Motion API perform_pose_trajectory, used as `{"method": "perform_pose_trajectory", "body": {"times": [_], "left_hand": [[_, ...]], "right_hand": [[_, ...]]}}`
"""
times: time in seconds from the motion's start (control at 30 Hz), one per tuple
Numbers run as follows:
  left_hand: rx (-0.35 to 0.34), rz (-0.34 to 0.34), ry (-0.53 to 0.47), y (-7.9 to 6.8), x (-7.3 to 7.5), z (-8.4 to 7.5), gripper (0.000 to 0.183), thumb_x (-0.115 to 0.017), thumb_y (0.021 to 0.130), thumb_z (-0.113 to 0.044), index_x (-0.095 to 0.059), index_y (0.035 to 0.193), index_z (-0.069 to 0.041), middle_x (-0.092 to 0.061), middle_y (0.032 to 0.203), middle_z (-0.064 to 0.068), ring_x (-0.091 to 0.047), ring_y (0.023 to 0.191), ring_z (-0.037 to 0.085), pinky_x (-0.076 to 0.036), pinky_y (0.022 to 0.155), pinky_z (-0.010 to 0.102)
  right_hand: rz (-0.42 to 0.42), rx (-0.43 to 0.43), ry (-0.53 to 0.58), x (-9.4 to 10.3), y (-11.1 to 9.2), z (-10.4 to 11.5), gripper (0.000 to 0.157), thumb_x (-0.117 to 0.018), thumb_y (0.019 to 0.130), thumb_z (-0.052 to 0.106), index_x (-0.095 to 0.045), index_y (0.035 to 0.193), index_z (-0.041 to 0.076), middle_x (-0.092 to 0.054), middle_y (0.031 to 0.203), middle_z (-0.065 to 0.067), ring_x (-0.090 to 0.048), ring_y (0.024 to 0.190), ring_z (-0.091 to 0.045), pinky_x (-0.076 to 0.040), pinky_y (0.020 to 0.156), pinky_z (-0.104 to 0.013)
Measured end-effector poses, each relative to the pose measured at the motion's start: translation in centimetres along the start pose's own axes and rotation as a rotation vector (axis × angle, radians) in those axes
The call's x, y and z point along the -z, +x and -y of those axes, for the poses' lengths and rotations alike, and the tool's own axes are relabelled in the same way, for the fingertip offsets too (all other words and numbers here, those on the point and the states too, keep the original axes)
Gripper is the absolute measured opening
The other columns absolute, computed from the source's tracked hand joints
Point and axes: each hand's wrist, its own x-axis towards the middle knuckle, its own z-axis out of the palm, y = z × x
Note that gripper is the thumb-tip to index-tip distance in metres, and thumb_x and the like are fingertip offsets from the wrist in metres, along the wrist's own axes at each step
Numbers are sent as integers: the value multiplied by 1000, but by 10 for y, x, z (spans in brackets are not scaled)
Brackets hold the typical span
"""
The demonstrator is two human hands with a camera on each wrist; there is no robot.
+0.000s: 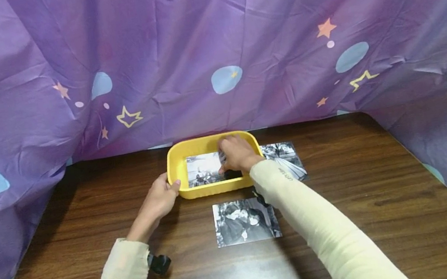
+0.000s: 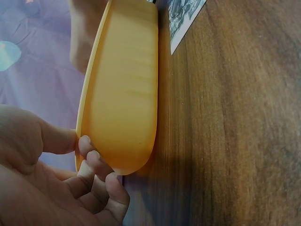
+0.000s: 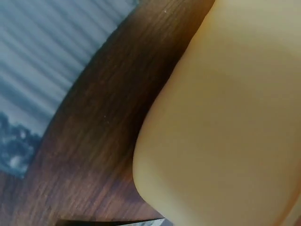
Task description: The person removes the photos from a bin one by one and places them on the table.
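Table, one, wood-grained; bears everything below.

Right sleeve, pale: low beside the front print; could drag that print askew if the forearm dips.

Tray, one, yellow, toward the table's far edge: might slide onto the side print should the left hold slacken.

Prints, black-and-white. Inner print, lying in the tray: may crease or smudge under pressing fingertips. Front print, nearer the person. Side print, right of the tray (partly hidden).

Left hand: grips the tray's left end, thumb at the rim.

Right hand: inside the tray, fingers bent downward; whether they pinch anything, cannot tell.

Views: only the head view shows the tray's inside. The left wrist view adds the left fingers bent against the outer wall. The right wrist view omits its own hand, yet reveals bare wood between tray and side print.
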Motion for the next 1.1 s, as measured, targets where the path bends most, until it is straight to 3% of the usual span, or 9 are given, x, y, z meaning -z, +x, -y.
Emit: {"method": "perform_pose_trajectory", "body": {"times": [0.2, 0.43, 0.6, 0.77, 1.1], "left_hand": [[0, -6, 5, 0, 0, 0, 50, -47, 107, -15, -36, 148, 11, -52, 85, 6, -46, 75, 18, -39, 68, 32], [9, -9, 13, 0, 0, 0, 52, -48, 106, -16, -35, 150, 10, -53, 87, 8, -47, 75, 19, -40, 68, 32], [17, -7, 9, 1, 0, 0, 53, -48, 106, -16, -34, 150, 10, -53, 88, 9, -47, 77, 19, -40, 69, 32], [5, -7, 1, 2, 0, 1, 51, -48, 107, -15, -36, 148, 11, -52, 85, 8, -46, 75, 18, -40, 68, 31], [-2, -11, 0, 0, -1, 0, 49, -47, 107, -14, -37, 146, 12, -51, 84, 7, -46, 74, 19, -39, 67, 32]], "right_hand": [[-28, -6, 83, 10, 0, -1, 29, -84, 78, 10, -72, 104, 6, -72, 103, -10, -65, 99, -28, -52, 90, -38], [-31, 13, 168, 22, -3, -5, 26, -72, 77, -4, -72, 102, 4, -72, 99, -10, -67, 96, -28, -53, 87, -38], [-37, 24, 296, 31, -6, -6, 24, -65, 80, -7, -73, 101, 3, -73, 98, -10, -67, 94, -27, -54, 87, -38], [-50, 41, 427, 45, -11, -8, 16, -70, 83, -4, -74, 98, 2, -74, 95, -12, -69, 91, -27, -54, 87, -38], [-115, 24, 486, 75, -25, -15, 17, -70, 82, -7, -74, 94, 4, -73, 88, -9, -67, 84, -23, -54, 81, -36]]}}
